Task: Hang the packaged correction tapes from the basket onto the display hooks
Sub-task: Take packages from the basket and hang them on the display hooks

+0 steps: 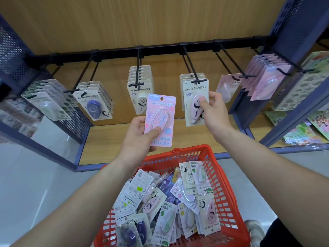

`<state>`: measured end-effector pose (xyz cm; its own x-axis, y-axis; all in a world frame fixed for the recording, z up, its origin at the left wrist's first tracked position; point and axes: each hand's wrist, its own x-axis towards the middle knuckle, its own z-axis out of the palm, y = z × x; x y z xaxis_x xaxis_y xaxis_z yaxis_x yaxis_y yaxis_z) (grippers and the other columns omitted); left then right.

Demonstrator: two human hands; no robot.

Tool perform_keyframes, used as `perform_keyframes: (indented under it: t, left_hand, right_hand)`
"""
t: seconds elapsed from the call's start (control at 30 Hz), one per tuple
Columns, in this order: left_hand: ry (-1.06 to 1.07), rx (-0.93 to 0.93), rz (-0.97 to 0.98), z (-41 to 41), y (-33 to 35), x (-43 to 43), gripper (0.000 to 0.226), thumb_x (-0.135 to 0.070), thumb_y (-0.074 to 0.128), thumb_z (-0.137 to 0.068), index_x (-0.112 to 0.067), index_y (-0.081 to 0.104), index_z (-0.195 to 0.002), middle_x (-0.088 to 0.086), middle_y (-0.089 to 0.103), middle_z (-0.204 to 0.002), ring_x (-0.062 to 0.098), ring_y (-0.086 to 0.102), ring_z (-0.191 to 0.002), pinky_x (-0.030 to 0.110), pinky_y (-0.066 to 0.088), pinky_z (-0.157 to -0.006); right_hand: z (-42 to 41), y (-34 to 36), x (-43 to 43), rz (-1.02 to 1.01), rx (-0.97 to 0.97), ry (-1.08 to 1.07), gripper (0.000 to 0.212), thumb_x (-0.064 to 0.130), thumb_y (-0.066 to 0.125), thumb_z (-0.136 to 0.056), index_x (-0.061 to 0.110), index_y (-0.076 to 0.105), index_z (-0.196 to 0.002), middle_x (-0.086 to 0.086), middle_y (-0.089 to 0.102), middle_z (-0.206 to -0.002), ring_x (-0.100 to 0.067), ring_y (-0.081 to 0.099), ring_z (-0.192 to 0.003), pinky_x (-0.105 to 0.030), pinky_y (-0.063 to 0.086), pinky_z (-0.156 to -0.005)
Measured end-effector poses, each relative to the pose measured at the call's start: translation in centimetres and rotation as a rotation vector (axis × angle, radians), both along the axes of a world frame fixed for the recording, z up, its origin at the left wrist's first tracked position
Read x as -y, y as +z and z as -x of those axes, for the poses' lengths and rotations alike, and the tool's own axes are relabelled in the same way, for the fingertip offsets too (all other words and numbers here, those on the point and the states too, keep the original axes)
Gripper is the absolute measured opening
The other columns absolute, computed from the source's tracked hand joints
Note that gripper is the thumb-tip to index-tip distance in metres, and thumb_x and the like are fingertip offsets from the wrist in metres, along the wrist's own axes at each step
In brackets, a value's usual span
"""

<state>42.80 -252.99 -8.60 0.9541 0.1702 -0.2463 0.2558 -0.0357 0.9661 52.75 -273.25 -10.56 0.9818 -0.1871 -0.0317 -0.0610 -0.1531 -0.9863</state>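
Gripping a pink-carded correction tape (160,120) with the left hand (140,132), directly above the far rim of the red basket (229,184). Thumb pressed on the lower front, fingers curled behind the card. Held upright, hang hole at the top, clear of every hook.

Pinching a cream-carded tape (195,104) with the right hand (213,113), above the basket and slightly right of its far rim. Thumb on the blister front, fingers wrapped round the card's right edge. Card top at the tip of a black hook (190,66), in front of a short stack of matching cards.

Higher above the basket, along a black rail (160,49), six hook positions. From up-left of the basket to up-right:
- green-toned packs (46,106)
- purple packs (93,104)
- cream packs (140,97)
- the stack under the right hand
- a single pale pink pack (227,86)
- a longer pink row (265,82)

Inside the basket, a loose heap of packs (165,202). Some face up, some showing barcode backs. Purple, pink, green and cream all mixed.

Behind the basket, a wooden shelf board (110,139). Right of the basket, a blue shelf frame (284,122) with colourful sticker sheets (316,125). Just beside the basket's near right corner, a shoe (254,229) on grey floor.
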Motion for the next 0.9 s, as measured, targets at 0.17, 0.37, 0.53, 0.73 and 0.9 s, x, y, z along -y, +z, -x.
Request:
perform_keyframes:
  t: [0.17,0.37,0.53,0.73,0.9]
  left_hand:
    - [-0.009,0.009,0.002,0.0,0.2,-0.1,0.025,-0.016,0.067,-0.098,-0.022,0.053,-0.118,-0.008,0.078,-0.103,0.018,0.075,-0.088,0.032,0.058,-0.069]
    - [-0.007,0.004,-0.004,0.0,0.0,-0.5,0.023,-0.015,0.067,-0.097,-0.026,0.053,-0.112,-0.013,0.078,-0.1,0.017,0.076,-0.09,0.031,0.06,-0.068]
    - [-0.004,-0.009,-0.007,-0.3,0.2,-0.3,0.022,-0.014,0.067,-0.097,-0.025,0.052,-0.11,-0.011,0.078,-0.1,0.019,0.076,-0.092,0.034,0.062,-0.068]
    - [-0.014,-0.026,-0.018,0.2,0.3,-0.4,0.025,-0.013,0.067,-0.097,-0.021,0.051,-0.115,-0.008,0.077,-0.106,0.02,0.076,-0.094,0.034,0.064,-0.07]
    - [-0.076,0.0,-0.03,1.1,0.0,1.4,0.031,-0.005,0.068,-0.096,-0.014,0.049,-0.118,-0.002,0.078,-0.104,0.021,0.076,-0.091,0.036,0.062,-0.073]
  right_hand:
    - [-0.2,-0.4,-0.5,0.021,0.029,-0.043,0.018,0.031,0.051,-0.105,0.025,0.048,-0.121,-0.001,0.068,-0.108,-0.007,0.066,-0.096,-0.024,0.049,-0.076]
    - [-0.9,-0.3,0.1,0.163,0.037,-0.01,0.013,0.032,0.055,-0.104,0.024,0.053,-0.114,0.011,0.061,-0.073,0.013,0.057,-0.059,-0.006,0.04,-0.054]
    - [-2.4,-0.1,0.3,0.318,-0.002,0.007,0.033,0.046,0.058,-0.1,0.018,0.061,-0.117,0.008,0.067,-0.093,-0.011,0.065,-0.086,-0.028,0.044,-0.065]
    - [-1.5,0.2,2.1,0.689,-0.104,0.17,0.06,0.05,0.064,-0.095,0.014,0.052,-0.141,-0.007,0.058,-0.137,-0.026,0.059,-0.12,-0.04,0.049,-0.092]
    - [0.9,2.0,5.8,0.835,-0.092,0.295,0.051,0.048,0.068,-0.093,0.015,0.061,-0.131,-0.003,0.062,-0.132,-0.021,0.058,-0.121,-0.04,0.049,-0.099]
